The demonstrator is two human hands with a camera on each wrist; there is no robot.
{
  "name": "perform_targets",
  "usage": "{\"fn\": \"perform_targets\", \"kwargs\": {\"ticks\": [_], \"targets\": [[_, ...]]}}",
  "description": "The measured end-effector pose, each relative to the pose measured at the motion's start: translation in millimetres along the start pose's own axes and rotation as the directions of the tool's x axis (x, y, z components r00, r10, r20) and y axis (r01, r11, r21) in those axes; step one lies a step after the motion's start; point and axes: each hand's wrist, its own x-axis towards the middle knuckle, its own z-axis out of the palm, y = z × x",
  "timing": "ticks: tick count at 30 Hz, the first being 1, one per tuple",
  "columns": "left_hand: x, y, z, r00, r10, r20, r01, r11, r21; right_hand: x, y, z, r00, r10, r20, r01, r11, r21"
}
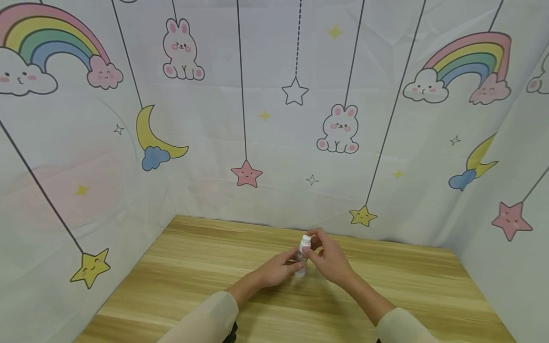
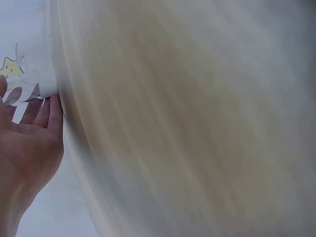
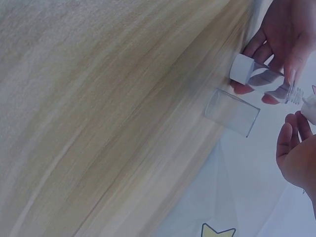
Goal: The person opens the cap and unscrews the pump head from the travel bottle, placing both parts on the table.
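Note:
A small clear bottle (image 3: 269,81) with a white base (image 3: 242,69) stands on the wooden table (image 3: 123,113). My left hand (image 1: 276,270) grips its body from the left, fingers on one side and thumb on the other. With thumb and fingers, my right hand (image 1: 333,261) pinches the white pump head (image 1: 305,241) at the top. Screw threads of the neck (image 3: 295,96) are exposed below that head in the right wrist view. Beside the bottle is a clear cover (image 3: 232,112). In the left wrist view, the left hand (image 2: 34,143) partly hides the bottle.
White cloth walls (image 1: 206,119) printed with rainbows, rabbits and stars enclose the table (image 1: 193,267) at the back and both sides. The bottle is close to the table's back edge. Light sleeves (image 1: 210,314) cover both forearms.

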Motion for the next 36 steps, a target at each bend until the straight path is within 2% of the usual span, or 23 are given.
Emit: {"fn": "perform_targets", "kwargs": {"ticks": [22,36], "targets": [[1.2,-0.5,-0.2,0.999,0.036,-0.007,-0.036,0.999,0.019,1.1,-2.8,-3.8,0.999,0.019,-0.034,-0.019,1.000,0.010],[0.7,2.1,-0.6,1.000,0.023,-0.006,-0.022,1.000,0.013,4.7,-7.5,-3.1,0.998,0.042,-0.045,-0.041,0.998,0.037]]}}
